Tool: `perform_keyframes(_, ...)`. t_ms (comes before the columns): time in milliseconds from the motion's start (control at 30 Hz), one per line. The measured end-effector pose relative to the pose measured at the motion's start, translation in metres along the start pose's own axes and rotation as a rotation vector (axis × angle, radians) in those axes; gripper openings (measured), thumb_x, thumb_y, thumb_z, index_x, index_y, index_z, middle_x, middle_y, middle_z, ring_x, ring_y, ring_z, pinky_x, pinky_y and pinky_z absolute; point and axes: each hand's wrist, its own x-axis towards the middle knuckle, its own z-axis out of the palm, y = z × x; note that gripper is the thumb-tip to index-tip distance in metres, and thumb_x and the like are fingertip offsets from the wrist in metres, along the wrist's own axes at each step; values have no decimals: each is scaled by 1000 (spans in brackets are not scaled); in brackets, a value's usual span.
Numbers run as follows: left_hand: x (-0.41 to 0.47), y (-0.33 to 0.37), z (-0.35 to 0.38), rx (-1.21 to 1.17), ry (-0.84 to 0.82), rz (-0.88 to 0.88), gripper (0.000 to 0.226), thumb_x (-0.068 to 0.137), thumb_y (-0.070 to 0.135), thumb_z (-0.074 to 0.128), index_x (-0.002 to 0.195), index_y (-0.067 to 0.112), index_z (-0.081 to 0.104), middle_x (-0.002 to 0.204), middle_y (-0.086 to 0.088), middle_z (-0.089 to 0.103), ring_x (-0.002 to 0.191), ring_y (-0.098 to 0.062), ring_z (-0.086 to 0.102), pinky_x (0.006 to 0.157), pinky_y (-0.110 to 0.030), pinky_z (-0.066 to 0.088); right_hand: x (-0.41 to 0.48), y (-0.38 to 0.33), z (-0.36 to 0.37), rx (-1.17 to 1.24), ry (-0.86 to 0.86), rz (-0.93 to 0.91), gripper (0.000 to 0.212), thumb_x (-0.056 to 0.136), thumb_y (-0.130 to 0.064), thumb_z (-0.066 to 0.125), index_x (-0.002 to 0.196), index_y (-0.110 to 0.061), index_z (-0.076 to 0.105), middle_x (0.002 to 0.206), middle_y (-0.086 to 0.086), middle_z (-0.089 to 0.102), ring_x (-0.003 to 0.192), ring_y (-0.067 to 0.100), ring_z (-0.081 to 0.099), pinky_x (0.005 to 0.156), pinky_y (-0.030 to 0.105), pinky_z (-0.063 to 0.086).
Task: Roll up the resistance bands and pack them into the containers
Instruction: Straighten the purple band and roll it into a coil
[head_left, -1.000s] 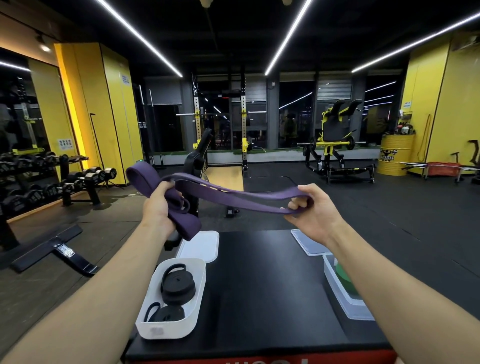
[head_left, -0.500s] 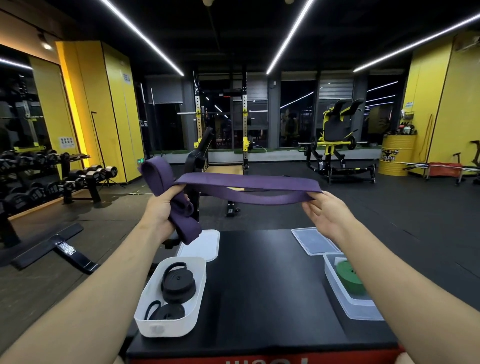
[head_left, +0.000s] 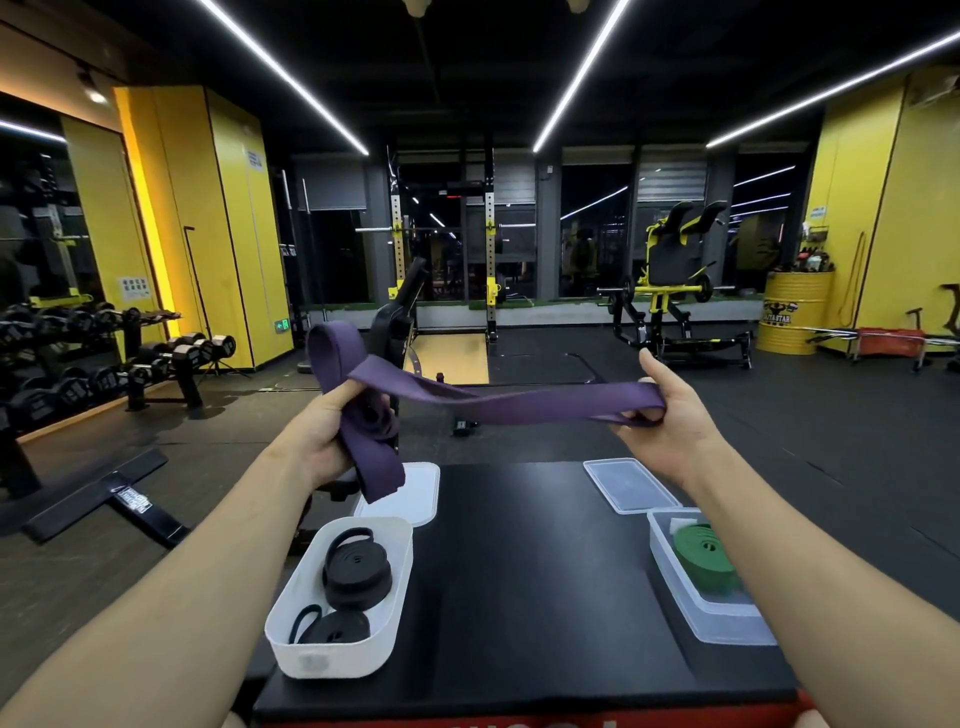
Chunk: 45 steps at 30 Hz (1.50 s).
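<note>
1. Now the purple band is up in the air over the black table. It is pulled long between my two hands. I think I hold it this way to get the twists out before I roll it.
2. My left hand is curled tight round a bunched part. One loop pokes up over my fist and a tail hangs down under it.
3. My right hand grips the other end. My fingers hook round the fold and my thumb sticks up, free.
4. Down by my left arm sits the white tub with two rolled black bands inside. The white lid lies just behind it.
5. Down by my right arm the clear tub has a rolled green band inside. The clear lid lies behind it. Both tubs are open, ready for a roll to go in.
</note>
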Motion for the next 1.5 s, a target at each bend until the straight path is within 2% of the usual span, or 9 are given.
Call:
perform_keyframes(100, 1, 0, -6, 73, -89, 21, 22, 84, 26, 74, 99, 12, 69, 82, -9, 74, 71, -20, 73, 66, -37, 64, 0, -1, -9, 53, 101, -41, 37, 87, -17, 69, 53, -17, 56, 51, 0, 47, 55, 16, 52, 90, 37, 51)
perform_keyframes(233, -3, 4, -13, 225, -193, -30, 58, 44, 24, 105, 90, 10, 74, 88, -12, 72, 80, -22, 74, 75, -39, 64, 3, -2, -19, 17, 235, -35, 28, 84, -13, 63, 57, -17, 58, 60, 0, 53, 61, 17, 52, 75, 33, 51)
perform_keyframes(333, -7, 8, -17, 188, -202, -55, 60, 67, 9, 89, 120, 6, 59, 118, -19, 74, 102, -24, 76, 77, -37, 64, 8, -5, -26, -98, 451, -70, 18, 80, -16, 63, 64, -17, 55, 58, 0, 54, 49, 16, 52, 56, 28, 43)
perform_keyframes(467, -4, 11, -19, 146, -125, -5, 31, 82, 11, 72, 110, 2, 62, 113, -18, 72, 95, -22, 76, 74, -35, 63, 5, -7, -38, -232, 579, -81, 17, 83, -10, 60, 68, -12, 52, 50, 1, 44, 40, 17, 46, 52, 28, 43)
perform_keyframes(567, 5, 6, -15, 44, -102, 10, 16, 88, 20, 70, 88, 12, 57, 91, -8, 61, 86, -21, 69, 80, -36, 63, 1, 1, -36, -422, 439, -10, 19, 82, -11, 63, 66, -10, 52, 50, 4, 43, 43, 19, 43, 53, 29, 39)
perform_keyframes(833, 2, -3, 33, -21, -118, 50, 22, 104, 18, 59, 83, 16, 51, 67, 1, 50, 66, -15, 58, 90, -36, 57, -1, 39, -4, -781, -53, 151, 33, 88, -21, 75, 62, -12, 57, 56, 8, 52, 55, 24, 49, 63, 33, 43)
perform_keyframes(1200, -9, -18, 69, 497, -125, 191, 17, 90, 12, 79, 96, 7, 65, 74, -5, 62, 60, -14, 58, 59, -23, 50, -6, 29, 32, -422, -267, 72, 21, 84, -24, 76, 93, -13, 60, 119, 14, 74, 116, 30, 70, 104, 46, 44)
perform_keyframes(1333, -7, -34, 70, 489, -150, 157, 11, 93, 10, 76, 97, 6, 67, 74, -7, 65, 69, -20, 65, 74, -32, 54, -10, 24, 42, -389, -273, 46, 21, 91, -15, 71, 83, -18, 53, 87, 5, 71, 101, 27, 73, 95, 44, 49)
perform_keyframes(1500, 10, -56, 70, 639, -118, 207, 15, 102, 16, 66, 88, 12, 60, 67, -1, 54, 61, -16, 53, 61, -22, 49, 1, 36, 42, -417, -161, 29, 30, 91, 1, 71, 92, -17, 47, 80, 4, 63, 77, 20, 66, 100, 50, 52)
